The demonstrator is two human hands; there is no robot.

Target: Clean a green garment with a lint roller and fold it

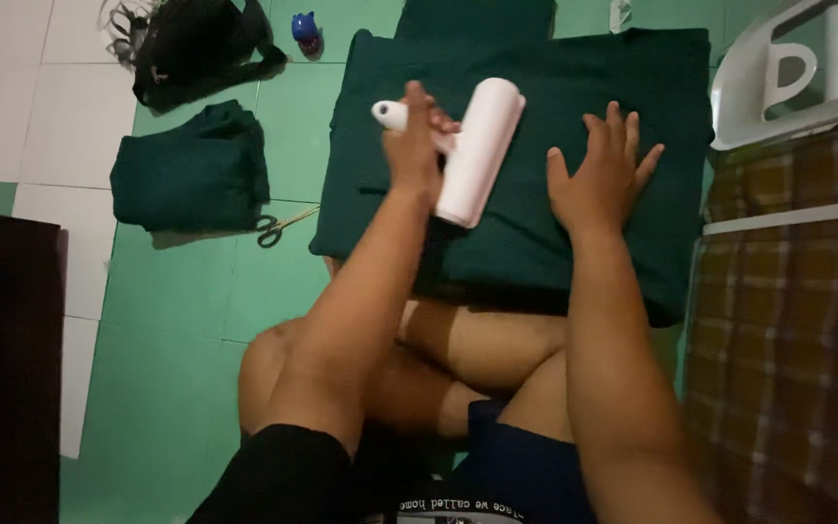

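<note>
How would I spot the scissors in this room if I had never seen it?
Start at the big dark green cloth spread on the green tiled floor, where the left hand holds a white lint roller. Just off that cloth's left edge, beside a smaller folded green pile, lie the scissors: the only slim metal thing there, with dark handles.

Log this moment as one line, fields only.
left hand: grips lint roller | roller: on dark green cloth | right hand: flat on cloth | scissors: floor, left

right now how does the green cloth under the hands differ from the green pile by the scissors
The spread cloth lies flat and wide; the folded pile is bunched and smaller. The left hand rolls a lint roller on the spread cloth, the right hand presses it; the pile lies untouched. Both are dark green.
</note>
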